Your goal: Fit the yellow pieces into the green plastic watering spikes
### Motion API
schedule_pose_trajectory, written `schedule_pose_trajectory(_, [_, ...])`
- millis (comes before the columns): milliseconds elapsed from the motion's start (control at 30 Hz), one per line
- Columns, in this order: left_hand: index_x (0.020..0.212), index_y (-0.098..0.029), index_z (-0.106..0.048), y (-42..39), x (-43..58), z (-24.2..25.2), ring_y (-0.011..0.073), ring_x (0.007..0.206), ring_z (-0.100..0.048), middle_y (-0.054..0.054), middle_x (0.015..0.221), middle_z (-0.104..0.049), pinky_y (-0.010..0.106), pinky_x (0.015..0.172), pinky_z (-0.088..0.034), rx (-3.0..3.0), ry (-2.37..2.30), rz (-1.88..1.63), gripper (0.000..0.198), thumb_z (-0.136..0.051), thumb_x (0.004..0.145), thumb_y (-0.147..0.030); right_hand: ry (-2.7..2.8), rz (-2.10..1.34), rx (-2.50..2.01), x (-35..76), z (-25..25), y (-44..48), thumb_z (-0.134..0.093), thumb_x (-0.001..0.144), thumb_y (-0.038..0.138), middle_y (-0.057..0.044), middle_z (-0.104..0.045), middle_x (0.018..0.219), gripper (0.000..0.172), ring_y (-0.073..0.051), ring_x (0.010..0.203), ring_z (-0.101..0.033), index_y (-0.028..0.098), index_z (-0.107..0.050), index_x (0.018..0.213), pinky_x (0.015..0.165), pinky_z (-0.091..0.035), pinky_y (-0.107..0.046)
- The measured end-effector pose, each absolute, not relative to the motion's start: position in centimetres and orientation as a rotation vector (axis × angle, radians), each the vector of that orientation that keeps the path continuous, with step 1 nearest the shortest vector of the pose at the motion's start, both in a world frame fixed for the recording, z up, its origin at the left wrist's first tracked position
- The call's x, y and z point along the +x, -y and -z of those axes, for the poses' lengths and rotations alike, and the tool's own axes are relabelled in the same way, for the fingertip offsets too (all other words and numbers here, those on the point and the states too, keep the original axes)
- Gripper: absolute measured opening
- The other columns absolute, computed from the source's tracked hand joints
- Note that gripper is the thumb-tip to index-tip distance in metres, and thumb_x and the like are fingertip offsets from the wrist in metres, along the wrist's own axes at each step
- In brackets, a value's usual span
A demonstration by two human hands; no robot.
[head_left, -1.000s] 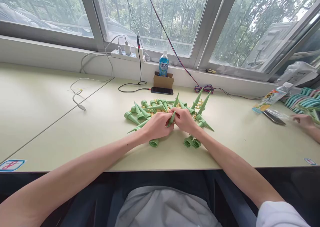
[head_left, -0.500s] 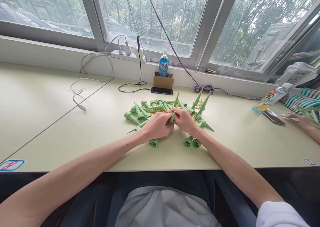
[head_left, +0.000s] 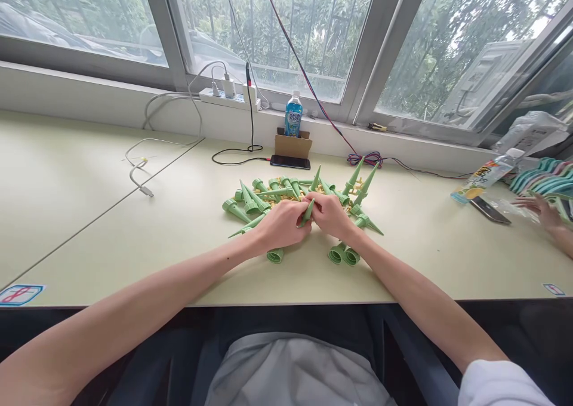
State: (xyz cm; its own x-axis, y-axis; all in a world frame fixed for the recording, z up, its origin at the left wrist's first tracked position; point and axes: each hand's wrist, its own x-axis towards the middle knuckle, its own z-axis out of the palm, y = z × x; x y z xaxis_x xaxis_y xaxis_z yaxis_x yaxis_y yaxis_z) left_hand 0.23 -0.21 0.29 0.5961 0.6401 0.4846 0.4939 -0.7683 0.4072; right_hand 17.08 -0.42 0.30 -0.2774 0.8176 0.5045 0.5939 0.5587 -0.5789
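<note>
A heap of green plastic cone spikes (head_left: 268, 192) with small yellow parts lies on the pale table (head_left: 89, 215). My left hand (head_left: 282, 225) and my right hand (head_left: 330, 214) meet over the heap's near side, both closed around one green spike (head_left: 307, 212) held between them, its tip pointing away. Three green spikes stand with their round open ends toward me just below my hands (head_left: 344, 254).
A blue drink bottle (head_left: 293, 116) stands behind a cardboard stand and a dark phone (head_left: 290, 162). A power strip (head_left: 228, 95) and cables run along the sill. At the far right another person's hand (head_left: 541, 208) reaches near a bottle, a phone and teal hangers.
My hands stay in place on the spike. The other person's hand at the right has shifted a little farther back and to the right.
</note>
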Motion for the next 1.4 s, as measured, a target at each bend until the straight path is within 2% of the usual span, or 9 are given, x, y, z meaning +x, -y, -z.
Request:
schedule_pose_trajectory(833, [0.062,-0.020,-0.040,0.18,0.15,-0.18,0.0126,0.051,-0.047,-0.001,0.057,-0.054,0.026,0.050,-0.034,2.605,-0.955,-0.914,0.019,-0.054,0.075,-0.018,2.005,-0.346,-1.142,17.10,-0.09,0.24,-0.039,0.083,0.017,0.000,-0.056,0.065,0.020,-0.013,0.059,-0.042,0.020,-0.050,0.067,0.060,-0.036,-0.026])
schedule_pose_trajectory(1400, [0.063,-0.020,-0.039,0.04,0.09,-0.26,0.0123,0.053,-0.045,-0.001,0.059,-0.051,0.026,0.051,-0.033,2.592,-0.934,-0.909,0.018,-0.052,0.074,-0.015,2.000,-0.343,-1.112,17.10,-0.14,0.20,-0.039,0.086,0.020,0.001,-0.051,0.062,0.021,-0.013,0.058,-0.040,0.020,-0.047,0.066,0.059,-0.035,-0.025])
